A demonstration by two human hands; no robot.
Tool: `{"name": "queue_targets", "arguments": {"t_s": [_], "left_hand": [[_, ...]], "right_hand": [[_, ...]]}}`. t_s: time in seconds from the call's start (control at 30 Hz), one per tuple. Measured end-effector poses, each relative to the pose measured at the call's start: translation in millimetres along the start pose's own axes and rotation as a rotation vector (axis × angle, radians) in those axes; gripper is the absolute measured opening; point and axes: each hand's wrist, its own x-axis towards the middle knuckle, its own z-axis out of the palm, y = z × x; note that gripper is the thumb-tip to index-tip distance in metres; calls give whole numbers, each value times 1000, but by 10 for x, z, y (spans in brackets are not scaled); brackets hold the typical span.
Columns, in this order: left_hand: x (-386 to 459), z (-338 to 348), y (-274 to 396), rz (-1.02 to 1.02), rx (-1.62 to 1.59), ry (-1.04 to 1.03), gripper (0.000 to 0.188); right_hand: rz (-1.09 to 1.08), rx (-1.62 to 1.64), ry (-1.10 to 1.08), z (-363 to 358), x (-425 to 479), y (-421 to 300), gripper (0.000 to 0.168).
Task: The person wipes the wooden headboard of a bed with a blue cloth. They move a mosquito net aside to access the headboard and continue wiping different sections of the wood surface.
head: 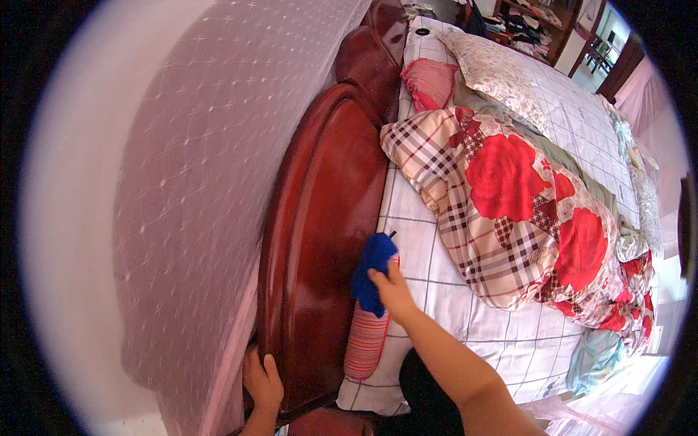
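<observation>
My right hand [390,289] holds a blue cloth [372,272] near the lower inner edge of a glossy red-brown wooden headboard [327,229]. Beneath the cloth, a pink striped pillow [366,343] lies along the headboard on the white checked bed sheet [420,256]. The cloth partly covers that pillow. At the lower left, my left hand [263,380] rests at the outer edge of the headboard with fingers spread, holding nothing that I can see; some of its fingers are hidden behind the edge.
A plaid and red-flowered quilt [507,191] lies bunched on the bed. Farther up are a second pink pillow [429,83], a floral pillow [496,76] and a small black round object [422,32]. A pale pink net [218,163] hangs left of the headboard. Open shelves [531,27] hold folded things.
</observation>
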Motion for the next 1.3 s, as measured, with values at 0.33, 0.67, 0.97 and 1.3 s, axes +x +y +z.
{"name": "queue_targets", "arguments": {"t_s": [0.33, 0.67, 0.97, 1.3], "left_hand": [[-140, 65, -47, -412, -25, -180, 48], [-280, 113, -378, -316, -116, -275, 41], [-734, 328, -1355, -384, -727, -383, 35], [-122, 189, -397, -73, 95, -308, 44]], "right_hand": [[-408, -726, 242, 377, 1096, 306, 52], [-35, -880, 332, -341, 2797, -216, 59], [132, -300, 283, -965, 4032, -669, 61], [2, -102, 79, -383, 3921, -1184, 57]]}}
